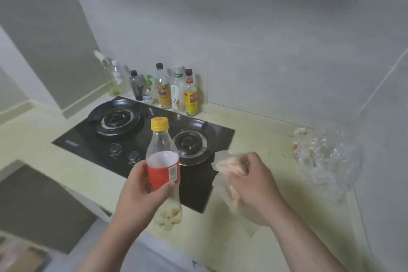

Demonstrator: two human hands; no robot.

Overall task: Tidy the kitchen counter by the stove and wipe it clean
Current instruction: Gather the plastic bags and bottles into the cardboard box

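clearly the clearing-up step is in hand, not the wiping; the left hand (pixel 141 185) has its fingers and thumb wrapped round the red label of a plastic bottle (pixel 162 157) with a yellow cap, held upright and lifted over the front edge of the stove (pixel 141 137), its base hanging free above the counter (pixel 254 139); the bottle looks nearly empty. the right hand (pixel 254 183) is closed tight on a crumpled wrapper (pixel 227 168), pale plastic with orange print, held just off the stove's right front corner. well to the right, against the side wall, a clear plastic bag (pixel 324 157) with reddish smears lies on the counter, untouched; a row of condiment bottles (pixel 167 88) stands along the back wall behind the burners. no cloth is to be seen in view; so i judge wiping is some way off. next, both handfuls look like rubbish and want a bin, which is not visible here; after that the smeared bag needs lifting carefully, since it may drip; the yellowish counter near it shows specks that will need a wipe.
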